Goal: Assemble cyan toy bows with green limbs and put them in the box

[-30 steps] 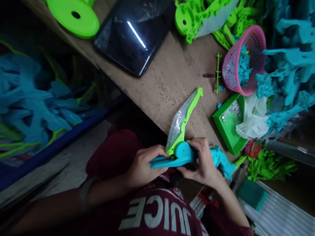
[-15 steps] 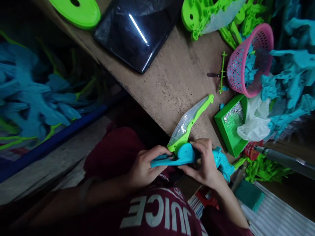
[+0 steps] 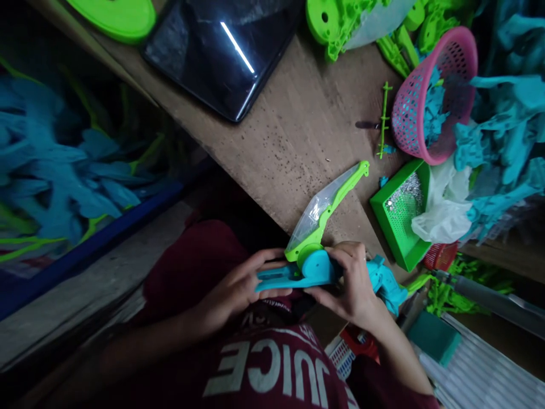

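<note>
A toy folding knife is held between my two hands at the table's front edge. Its blue plastic handle (image 3: 276, 278) lies roughly level, with a round blue hub near the middle. From the hub, a clear blade (image 3: 317, 213) with a bright green spine (image 3: 334, 204) slants up and right over the table. My left hand (image 3: 238, 284) is closed on the handle's left end, fingers along its upper and lower sides. My right hand (image 3: 355, 281) pinches the part right of the hub and hides that end. Blue plastic pieces (image 3: 385, 284) sit just beyond my right wrist.
A black glossy panel (image 3: 221, 62) lies on the brown table (image 3: 293, 136). To the right are a pink basket (image 3: 411, 113) of blue parts, a green tray (image 3: 392, 230) with small metal pieces, and a white plastic bag (image 3: 445, 218). A blue-edged bin (image 3: 140, 218) of parts stands left.
The handle has turned slightly, so its slotted left part shows more. My left hand's fingers have straightened along it. The right hand keeps its grip, and the view has shifted a little.
</note>
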`<state>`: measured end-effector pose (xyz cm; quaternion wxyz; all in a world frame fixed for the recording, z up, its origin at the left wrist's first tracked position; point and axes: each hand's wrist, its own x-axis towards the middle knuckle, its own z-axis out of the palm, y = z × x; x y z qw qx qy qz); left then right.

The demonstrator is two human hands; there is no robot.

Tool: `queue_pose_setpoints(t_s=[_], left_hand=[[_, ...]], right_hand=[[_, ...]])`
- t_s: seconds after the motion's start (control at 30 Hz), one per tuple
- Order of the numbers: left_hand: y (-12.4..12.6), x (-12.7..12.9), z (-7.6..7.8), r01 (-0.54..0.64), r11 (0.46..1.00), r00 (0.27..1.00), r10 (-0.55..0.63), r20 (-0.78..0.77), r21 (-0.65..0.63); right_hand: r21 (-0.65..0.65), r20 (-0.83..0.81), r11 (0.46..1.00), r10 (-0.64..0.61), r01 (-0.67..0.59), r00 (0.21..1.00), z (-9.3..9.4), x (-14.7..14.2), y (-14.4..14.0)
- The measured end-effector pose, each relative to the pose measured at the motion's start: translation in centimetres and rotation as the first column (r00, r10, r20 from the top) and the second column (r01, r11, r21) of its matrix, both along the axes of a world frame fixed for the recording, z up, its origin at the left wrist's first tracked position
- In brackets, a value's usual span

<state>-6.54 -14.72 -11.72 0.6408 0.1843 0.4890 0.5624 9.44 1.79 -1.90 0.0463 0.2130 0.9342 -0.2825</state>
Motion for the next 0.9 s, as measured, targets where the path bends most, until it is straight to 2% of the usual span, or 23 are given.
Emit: queue_pose_setpoints(t_s=[0.07,0.1,0.13,0.23,0.33,0.4,0.6,0.67,0.73,0.8,0.87,0.9], left_hand=[[0.3,-0.7,0.7,0.077,0.997,0.974,-0.079,0.214,0.016],[0.6,-1.1,1.1,0.124,0.992,0.952,-0.125,0.278,0.02],[0.8,-1.3,1.5,0.158,0.987,0.951,-0.156,0.265,0.016],[1.2,-1.5,2.2,0.172,0.985,0.984,-0.172,0.052,0.011],[1.1,-1.0,2.2,0.085,0.994,0.977,-0.07,-0.204,0.066],[1.0,-0.7,1.9,0.036,0.992,0.95,0.002,-0.311,0.118],[0.7,-0.1,1.4,0.028,0.988,0.896,0.042,-0.442,0.151],[0.6,-0.1,1.1,0.009,0.98,0.89,0.083,-0.448,0.2],[0.6,-0.7,0.4,0.041,0.951,0.896,0.101,-0.433,0.307],[1.0,-2.3,-0.5,0.182,0.882,0.89,0.04,-0.454,0.435],[1.9,-4.5,-1.2,0.418,0.768,0.809,-0.072,-0.584,0.485],[2.4,-5.7,-1.5,0.545,0.699,0.723,-0.113,-0.681,0.462]], right_hand=[[0.011,-0.002,1.0,0.005,-0.005,1.0,0.0,0.0,-0.1],[0.015,-0.002,1.0,0.007,-0.007,1.0,0.0,0.0,-0.1],[0.018,-0.001,1.0,0.009,-0.009,1.0,0.0,0.0,-0.2],[0.009,0.014,1.0,0.019,-0.019,1.0,0.3,0.0,-0.2],[-0.002,0.035,0.999,0.034,-0.034,0.999,0.7,0.0,-0.2],[-0.004,0.029,0.999,0.051,-0.051,0.998,0.7,0.0,0.0],[0.012,-0.082,0.996,0.087,-0.086,0.993,-0.1,0.4,0.5],[0.022,-0.096,0.997,0.082,-0.08,0.992,-0.5,0.4,0.5],[0.005,-0.097,0.997,0.079,-0.079,0.992,-0.6,0.4,0.4],[-0.039,-0.087,0.997,0.07,-0.073,0.994,-0.6,0.2,0.5],[-0.088,-0.071,0.994,0.062,-0.068,0.996,-0.5,0.0,0.6],[-0.106,-0.065,0.992,0.063,-0.07,0.996,-0.5,-0.1,0.7]])
